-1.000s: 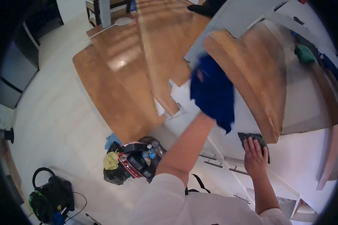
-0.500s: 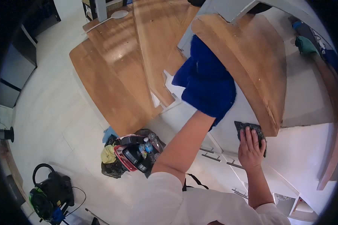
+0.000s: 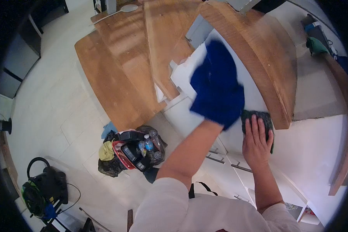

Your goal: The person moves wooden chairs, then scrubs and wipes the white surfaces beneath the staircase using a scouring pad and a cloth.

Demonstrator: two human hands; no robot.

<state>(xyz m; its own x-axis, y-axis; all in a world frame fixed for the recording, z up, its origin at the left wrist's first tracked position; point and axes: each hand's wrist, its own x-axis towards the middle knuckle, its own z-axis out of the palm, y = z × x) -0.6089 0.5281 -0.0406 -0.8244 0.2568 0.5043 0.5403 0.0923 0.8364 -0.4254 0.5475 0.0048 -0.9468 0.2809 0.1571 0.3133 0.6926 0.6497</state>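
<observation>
A blue cloth (image 3: 220, 85) covers my left hand, whose fingers are hidden beneath it. The cloth lies over the white side panel (image 3: 253, 92), beside the curved wooden step (image 3: 255, 50). My right hand (image 3: 258, 141) presses a dark grey-green pad (image 3: 263, 118) on the white surface, just below the lower end of that step. Its fingers lie extended over the pad. Wooden treads (image 3: 116, 77) stand to the left of the cloth.
A bag of bottles and black trays (image 3: 137, 149) sits on the floor, with a yellow cloth (image 3: 106, 151) beside it. A black and green vacuum cleaner (image 3: 46, 189) stands lower left. A green cloth (image 3: 317, 45) hangs upper right. White drawers (image 3: 236, 178) lie below my hands.
The blue cloth has shifted and changed shape on my left hand, baring more of the grey and white panel. My right hand and the pad have moved up in view, as the view itself shifted.
</observation>
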